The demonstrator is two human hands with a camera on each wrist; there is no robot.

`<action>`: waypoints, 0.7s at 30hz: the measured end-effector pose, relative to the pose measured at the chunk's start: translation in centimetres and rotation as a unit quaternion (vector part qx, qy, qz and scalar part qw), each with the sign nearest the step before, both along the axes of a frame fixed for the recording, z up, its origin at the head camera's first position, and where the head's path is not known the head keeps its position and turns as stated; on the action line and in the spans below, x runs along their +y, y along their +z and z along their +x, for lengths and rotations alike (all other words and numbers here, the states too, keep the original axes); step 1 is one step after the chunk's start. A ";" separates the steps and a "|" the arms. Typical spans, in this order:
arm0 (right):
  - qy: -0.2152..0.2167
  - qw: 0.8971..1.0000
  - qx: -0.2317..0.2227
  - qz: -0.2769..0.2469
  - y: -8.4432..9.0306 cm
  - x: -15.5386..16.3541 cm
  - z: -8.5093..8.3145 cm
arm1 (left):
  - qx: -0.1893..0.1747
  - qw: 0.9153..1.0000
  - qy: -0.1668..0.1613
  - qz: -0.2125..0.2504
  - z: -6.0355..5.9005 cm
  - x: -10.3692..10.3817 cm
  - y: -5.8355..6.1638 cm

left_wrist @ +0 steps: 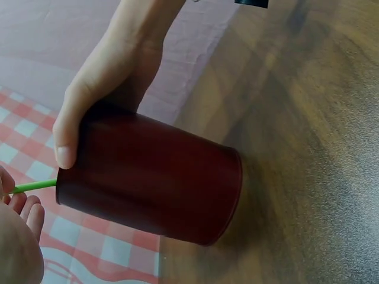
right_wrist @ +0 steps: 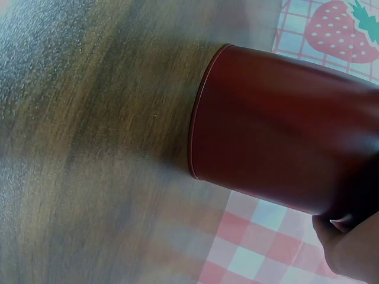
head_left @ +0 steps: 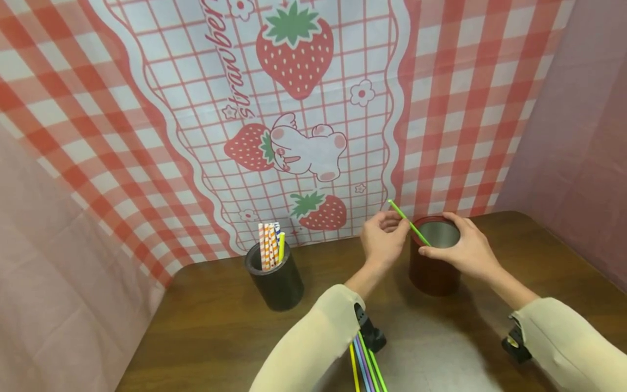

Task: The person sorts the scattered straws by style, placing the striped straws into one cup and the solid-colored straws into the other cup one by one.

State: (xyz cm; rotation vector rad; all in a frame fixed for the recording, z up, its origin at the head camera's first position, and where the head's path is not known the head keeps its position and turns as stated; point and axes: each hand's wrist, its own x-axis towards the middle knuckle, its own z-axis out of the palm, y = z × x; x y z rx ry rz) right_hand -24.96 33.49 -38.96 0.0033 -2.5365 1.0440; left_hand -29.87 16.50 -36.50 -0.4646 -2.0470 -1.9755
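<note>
In the head view my left hand (head_left: 383,239) pinches a thin green straw (head_left: 399,210) between thumb and fingers. The straw slants down to the right, its lower end inside the mouth of a dark red cup (head_left: 433,276). My right hand (head_left: 470,251) grips this cup at the rim, thumb on the near side and fingers round the far side. Upright on the table, the cup (left_wrist: 154,177) shows its smooth wall in the left wrist view, with the straw (left_wrist: 35,186) crossing its rim. The right wrist view shows the cup (right_wrist: 278,124) beside my right hand (right_wrist: 358,251).
Left on the brown wooden table (head_left: 206,321) stands a black cup (head_left: 278,288) holding several patterned straws (head_left: 266,245) and a yellow-green one (head_left: 281,246). Several coloured straws (head_left: 368,367) lie at the front, partly under my left sleeve. A strawberry-print cloth (head_left: 313,120) hangs behind.
</note>
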 end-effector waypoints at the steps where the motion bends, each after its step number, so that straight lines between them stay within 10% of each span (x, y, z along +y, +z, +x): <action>1: 0.001 1.000 -0.001 -0.002 0.0 0.0 0.0 | 0.001 1.000 0.001 0.000 0.0 0.0 -0.1; 13: 0.008 1.000 -0.005 -0.008 -0.2 -0.3 -0.1 | -0.018 1.000 -0.001 -0.005 0.7 -0.9 -1.1; 21: 0.005 1.000 -0.003 -0.008 0.2 0.0 -0.2 | -0.150 0.987 -0.045 0.032 1.4 -3.3 -2.2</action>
